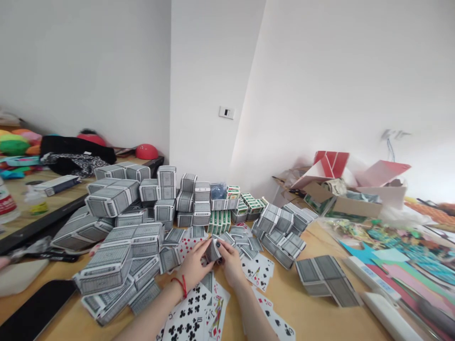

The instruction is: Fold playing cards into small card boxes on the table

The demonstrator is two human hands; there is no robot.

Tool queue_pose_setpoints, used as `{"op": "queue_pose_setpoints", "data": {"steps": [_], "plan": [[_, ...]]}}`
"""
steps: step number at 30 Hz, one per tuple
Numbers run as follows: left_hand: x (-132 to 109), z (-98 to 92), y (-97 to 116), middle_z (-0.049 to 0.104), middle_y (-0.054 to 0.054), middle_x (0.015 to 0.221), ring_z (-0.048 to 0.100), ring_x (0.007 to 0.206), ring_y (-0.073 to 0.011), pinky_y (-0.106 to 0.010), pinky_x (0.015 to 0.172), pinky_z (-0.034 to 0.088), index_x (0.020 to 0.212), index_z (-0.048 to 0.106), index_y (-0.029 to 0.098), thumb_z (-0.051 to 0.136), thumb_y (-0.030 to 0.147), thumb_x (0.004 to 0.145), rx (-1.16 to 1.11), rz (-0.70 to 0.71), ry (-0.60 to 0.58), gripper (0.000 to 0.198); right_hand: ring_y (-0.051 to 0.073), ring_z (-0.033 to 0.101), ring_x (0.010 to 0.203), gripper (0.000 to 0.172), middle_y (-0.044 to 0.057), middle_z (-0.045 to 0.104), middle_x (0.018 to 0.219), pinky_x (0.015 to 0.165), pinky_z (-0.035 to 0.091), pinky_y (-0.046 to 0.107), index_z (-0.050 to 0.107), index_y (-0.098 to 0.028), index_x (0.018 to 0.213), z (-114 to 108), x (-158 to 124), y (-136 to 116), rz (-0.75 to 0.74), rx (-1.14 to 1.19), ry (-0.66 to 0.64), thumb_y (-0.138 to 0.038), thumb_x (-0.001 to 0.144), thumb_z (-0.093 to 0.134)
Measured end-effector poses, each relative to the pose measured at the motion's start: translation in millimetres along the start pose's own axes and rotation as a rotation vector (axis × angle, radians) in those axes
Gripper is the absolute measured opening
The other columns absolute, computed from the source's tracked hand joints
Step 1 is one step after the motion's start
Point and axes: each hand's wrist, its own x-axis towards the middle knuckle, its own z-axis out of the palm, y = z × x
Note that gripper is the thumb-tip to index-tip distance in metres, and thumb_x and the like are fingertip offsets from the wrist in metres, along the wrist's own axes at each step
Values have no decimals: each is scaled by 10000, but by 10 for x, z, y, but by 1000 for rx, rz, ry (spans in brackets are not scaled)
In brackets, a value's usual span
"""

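Note:
Both of my hands meet at the middle of the table around a small folded piece made of playing cards (pixel 212 251). My left hand (pixel 195 259) grips its left side, a red string bracelet on the wrist. On the right side, my right hand (pixel 229 260) closes on the same piece, dark polish on its nails. Loose playing cards (pixel 188 310) lie face up under my forearms, clubs among them. More face-up cards (pixel 261 272) spread by my right wrist. Grey-backed folded cards (pixel 245 242) lie just beyond my fingers.
Stacks of grey card blocks (pixel 117 255) rise at the left, with more blocks (pixel 280 222) at the right. Green-and-white card boxes (pixel 219 221) stand behind my hands. A black phone-like slab (pixel 37 310) lies front left. Cardboard boxes (pixel 355 206) and coloured paper (pixel 408 274) occupy the right.

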Motion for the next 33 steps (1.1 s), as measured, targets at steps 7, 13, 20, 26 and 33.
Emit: {"op": "queue_pose_setpoints", "data": {"steps": [7,13,20,26,33], "plan": [[-18,-34,-25,521,-75,1174,448,1129,-264,-422,1008,332,1193,520,257,591,175,653,102,115,1,551,78,300,431,363,-47,404,450,434,224,222,580,-145,547,-7,-4,17,-67,-272,-7,-479,686,608],[-10,-32,-15,500,-75,1169,432,1132,-266,-433,1006,329,1182,528,277,585,143,638,144,148,-35,563,88,283,423,389,-52,370,432,429,212,228,513,-170,491,-44,14,69,-108,-368,55,-505,674,586],[39,-8,-186,463,-57,1227,390,1164,-257,-441,1010,314,1247,450,272,506,119,699,256,135,-35,572,115,402,436,276,-35,482,484,451,321,226,620,-187,695,12,-52,24,-84,-390,-72,-447,741,539],[25,-12,-166,452,-71,1252,374,1159,-271,-456,1005,296,1260,436,248,482,110,703,288,113,-35,576,178,560,675,178,21,622,710,638,430,281,639,-207,802,38,-75,55,-270,-558,-81,-349,745,548],[41,-51,5,581,-70,1049,531,977,-226,-344,878,384,1135,497,226,537,317,750,-102,-23,33,398,76,342,279,331,-73,428,359,337,250,195,508,-173,688,14,-31,91,-68,-335,-39,-498,750,516]]}}
